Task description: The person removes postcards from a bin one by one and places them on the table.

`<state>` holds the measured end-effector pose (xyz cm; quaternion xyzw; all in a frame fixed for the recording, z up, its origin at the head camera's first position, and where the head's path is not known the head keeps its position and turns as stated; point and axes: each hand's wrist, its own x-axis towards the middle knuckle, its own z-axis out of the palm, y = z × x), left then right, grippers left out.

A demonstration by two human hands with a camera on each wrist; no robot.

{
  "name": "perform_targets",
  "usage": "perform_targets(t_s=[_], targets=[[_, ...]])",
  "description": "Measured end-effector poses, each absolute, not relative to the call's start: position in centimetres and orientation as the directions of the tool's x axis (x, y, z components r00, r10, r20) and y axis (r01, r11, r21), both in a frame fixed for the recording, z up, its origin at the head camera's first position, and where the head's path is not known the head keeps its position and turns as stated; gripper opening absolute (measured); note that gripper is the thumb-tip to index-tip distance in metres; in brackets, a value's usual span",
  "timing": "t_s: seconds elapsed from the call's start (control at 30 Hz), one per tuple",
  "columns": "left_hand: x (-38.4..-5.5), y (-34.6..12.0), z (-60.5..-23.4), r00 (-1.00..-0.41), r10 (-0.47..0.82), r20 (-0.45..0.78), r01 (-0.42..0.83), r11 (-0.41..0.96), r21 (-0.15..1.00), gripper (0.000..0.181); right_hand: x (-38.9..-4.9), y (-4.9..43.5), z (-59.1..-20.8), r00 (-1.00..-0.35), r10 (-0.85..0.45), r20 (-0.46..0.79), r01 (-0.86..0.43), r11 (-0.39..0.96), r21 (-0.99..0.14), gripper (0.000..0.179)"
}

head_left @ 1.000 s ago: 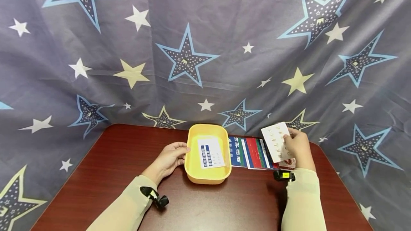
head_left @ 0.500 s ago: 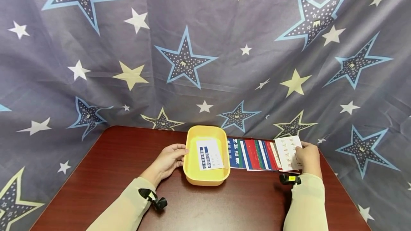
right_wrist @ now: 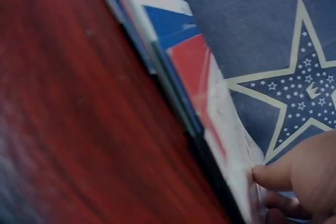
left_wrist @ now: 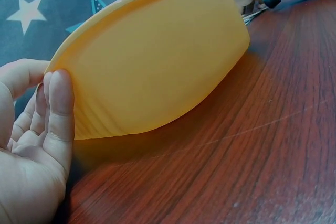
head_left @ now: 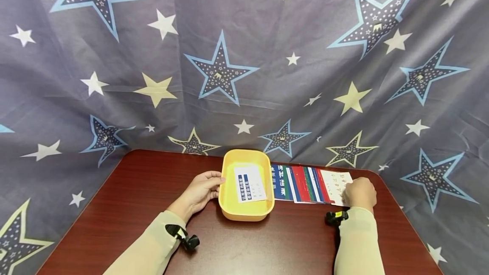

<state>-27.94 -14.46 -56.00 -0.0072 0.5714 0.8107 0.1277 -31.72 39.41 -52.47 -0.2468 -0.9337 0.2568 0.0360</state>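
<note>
My left hand (head_left: 201, 193) pinches the left rim of a yellow plastic tray (head_left: 247, 215) between thumb and fingers. Inside the tray lies a white card (head_left: 255, 183) with two dark blue bands of writing. At the far right end of a row of overlapping cards (head_left: 299, 183), my right hand (head_left: 361, 194) holds the edge of a white card with rows of small print (head_left: 335, 181). In the right wrist view the thumb (right_wrist: 273, 177) lies on this card's edge, with the other fingers partly hidden below it.
The row of blue, green, red and white cards runs from the tray's right side along the back of a dark red wooden table (head_left: 244, 249). Behind it hangs a grey curtain (head_left: 267, 109) with stars. Each wrist wears a small black camera (head_left: 187, 239).
My right hand has brought the white card down from above the row and rightward, then laid it over the row's right end. The left hand stays on the tray rim.
</note>
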Motion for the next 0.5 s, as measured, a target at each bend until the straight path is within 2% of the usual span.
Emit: perform_targets(t_s=[0.13,0.3,0.5], targets=[[-27.9,-14.4,-56.1,-0.967,0.199,-0.159,-0.217,-0.318,0.923,0.019,-31.6,38.7,-52.0,-0.855,0.513,-0.073,0.474,0.717,-0.511,0.032],[-27.9,-14.4,-56.1,-0.966,0.201,-0.161,-0.22,-0.322,0.921,0.022,-31.6,37.9,-51.0,-0.851,0.522,-0.06,0.466,0.696,-0.546,0.033],[-28.0,-14.5,-56.1,-0.966,0.203,-0.158,-0.218,-0.323,0.921,0.022,-31.7,35.4,-48.6,-0.91,0.404,0.091,0.272,0.749,-0.604,0.035]])
